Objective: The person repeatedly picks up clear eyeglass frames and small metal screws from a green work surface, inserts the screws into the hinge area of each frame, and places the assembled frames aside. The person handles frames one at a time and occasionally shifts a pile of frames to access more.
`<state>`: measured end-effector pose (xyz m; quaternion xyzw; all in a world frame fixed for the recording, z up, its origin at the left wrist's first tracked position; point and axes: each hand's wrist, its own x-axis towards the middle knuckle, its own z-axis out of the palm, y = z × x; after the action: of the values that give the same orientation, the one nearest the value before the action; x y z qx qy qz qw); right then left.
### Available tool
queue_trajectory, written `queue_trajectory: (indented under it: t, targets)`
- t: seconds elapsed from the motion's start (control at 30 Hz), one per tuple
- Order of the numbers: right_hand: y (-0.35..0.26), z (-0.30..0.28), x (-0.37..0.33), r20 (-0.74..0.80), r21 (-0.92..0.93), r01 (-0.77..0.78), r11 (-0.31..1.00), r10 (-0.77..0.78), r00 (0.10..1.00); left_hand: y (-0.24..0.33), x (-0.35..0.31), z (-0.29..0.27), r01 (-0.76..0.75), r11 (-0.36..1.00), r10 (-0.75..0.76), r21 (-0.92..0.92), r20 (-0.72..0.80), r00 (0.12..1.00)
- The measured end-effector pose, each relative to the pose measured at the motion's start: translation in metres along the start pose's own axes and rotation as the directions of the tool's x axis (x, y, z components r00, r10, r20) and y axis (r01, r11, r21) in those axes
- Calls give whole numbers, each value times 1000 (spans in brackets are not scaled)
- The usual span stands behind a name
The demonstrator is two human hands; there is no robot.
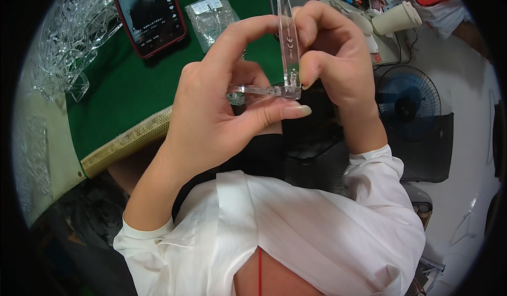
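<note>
Green cloth lies beyond clear eyeglasses, left hand holding, right hand touching.

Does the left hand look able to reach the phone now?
Probably not yet: the left hand is busy holding the clear glasses, though only green cloth seems to lie between it and the phone.

Clear glasses frame | temple open, square to front | held aloft

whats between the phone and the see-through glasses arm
In the head view, a small clear packet lies beside the phone; then comes the index finger of the left hand, right by the see-through glasses arm.
</note>
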<state>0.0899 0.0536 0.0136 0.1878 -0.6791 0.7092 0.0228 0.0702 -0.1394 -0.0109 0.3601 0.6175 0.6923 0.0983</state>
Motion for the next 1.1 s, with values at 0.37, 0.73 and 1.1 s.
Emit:
queue_trajectory:
  t: [0.37, 0.73, 1.1]
  targets:
    - [-1, -5, -3, -161, -19, 63, 998, -65, 985, -11, 29, 16, -16, 991, 7, -136, -68, 998]
    - [-12, -27, -3, 241, -805, 497, 325, -587, 773, -7, 31, 25, 0, 971, -13, -238, -54, 998]
    - [-11, -31, -10, 144, -759, 449, 471, -552, 822, -8, 36, 30, -10, 985, 4, -173, -34, 999]
